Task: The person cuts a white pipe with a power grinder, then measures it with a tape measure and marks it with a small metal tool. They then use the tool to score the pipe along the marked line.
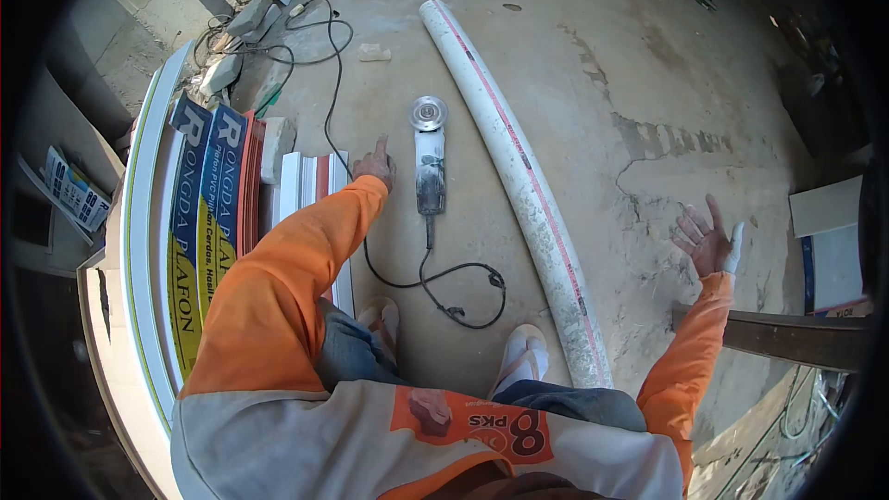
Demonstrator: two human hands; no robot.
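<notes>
My left hand [375, 165], in an orange sleeve, hovers left of an angle grinder [430, 162]. Its index finger points away from me and it holds nothing; the other fingers look partly bent. The grinder lies on the floor with its disc end [428, 113] facing away from me. A black power cord [463, 268] runs from its handle and loops near my feet. To the right of the grinder lies a long white pipe [519, 176] with a red stripe. My right hand [708, 239] is out to the right with its fingers spread, holding nothing.
White and brown panel strips [306, 181] stand at the left beside boxes [190, 213] lettered "Rongda Plafon". A black cable [331, 46] and rubble [222, 74] lie at the upper left. A dark beam [787, 338] and a box [833, 268] are at the right.
</notes>
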